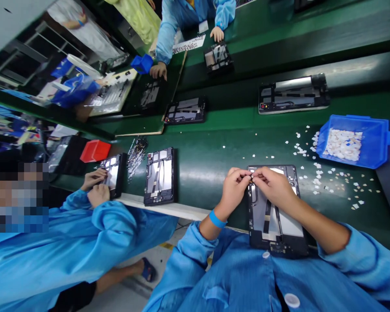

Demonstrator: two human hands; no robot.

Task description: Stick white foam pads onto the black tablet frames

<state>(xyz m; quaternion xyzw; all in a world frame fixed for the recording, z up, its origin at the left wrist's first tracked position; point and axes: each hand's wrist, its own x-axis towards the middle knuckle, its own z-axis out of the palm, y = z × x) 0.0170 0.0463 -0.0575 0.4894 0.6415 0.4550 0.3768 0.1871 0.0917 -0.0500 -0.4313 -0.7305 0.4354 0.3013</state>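
In front of me an opened tablet point(269, 216) lies at the bench edge, its inner parts and flat cables showing. My left hand point(234, 190) is at its far left corner, fingers pinched. My right hand point(274, 185) meets it there, thumb and fingertips pressed together too. The fingertips of both hands nearly touch over the corner; whatever sits between them is too small to make out. Small white pieces point(317, 173) lie scattered to the right of the tablet. Beyond them, a blue bin point(373, 147) holds a heap of similar white pieces.
Another opened tablet point(160, 175) lies to my left, beside a pile of thin strips point(136, 156). A co-worker's hands point(97, 188) work on a tablet near a red bin point(95, 151). More tablets point(294, 94) lie farther back. Opposite, another person handles devices.
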